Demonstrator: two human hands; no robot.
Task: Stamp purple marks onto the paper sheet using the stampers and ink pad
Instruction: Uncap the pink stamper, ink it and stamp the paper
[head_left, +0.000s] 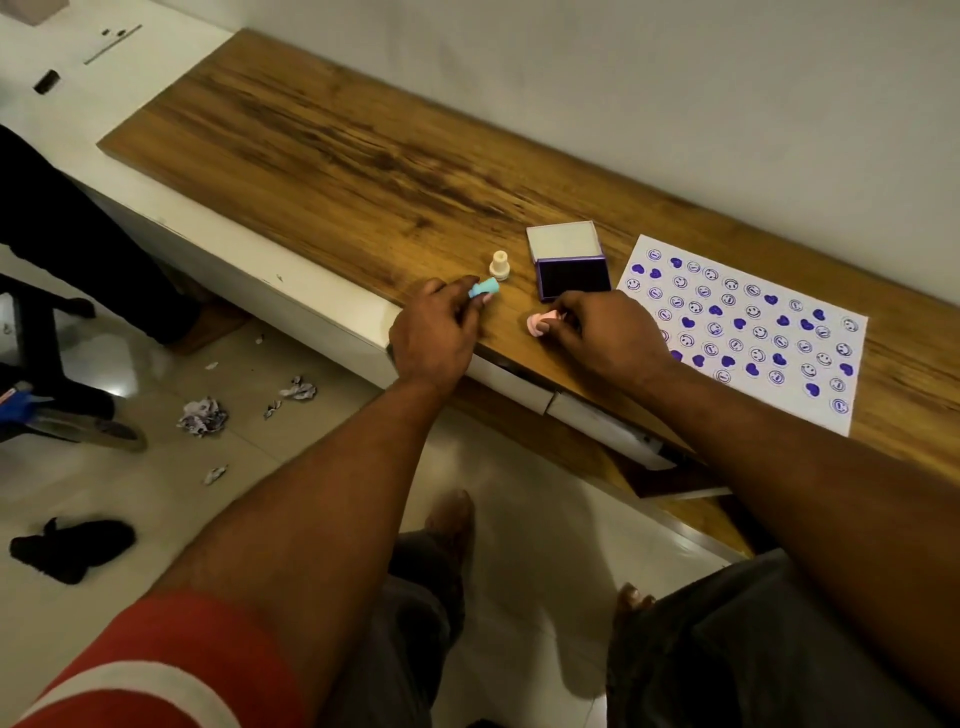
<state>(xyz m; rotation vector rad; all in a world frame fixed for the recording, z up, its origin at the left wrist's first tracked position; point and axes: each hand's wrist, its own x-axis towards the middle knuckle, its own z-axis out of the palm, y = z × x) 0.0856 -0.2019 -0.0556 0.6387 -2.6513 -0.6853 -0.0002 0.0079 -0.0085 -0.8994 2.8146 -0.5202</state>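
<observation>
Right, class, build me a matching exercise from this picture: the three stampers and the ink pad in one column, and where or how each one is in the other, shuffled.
Column one
1. blue stamper
2. pink stamper
3. cream stamper
4. ink pad

Column two
A. stands upright on the wooden counter, no hand on it
B. held in the right hand
C. lies open, just left of the paper sheet
D. held in the left hand

Pairs: 1-D, 2-B, 3-A, 4-C.
</observation>
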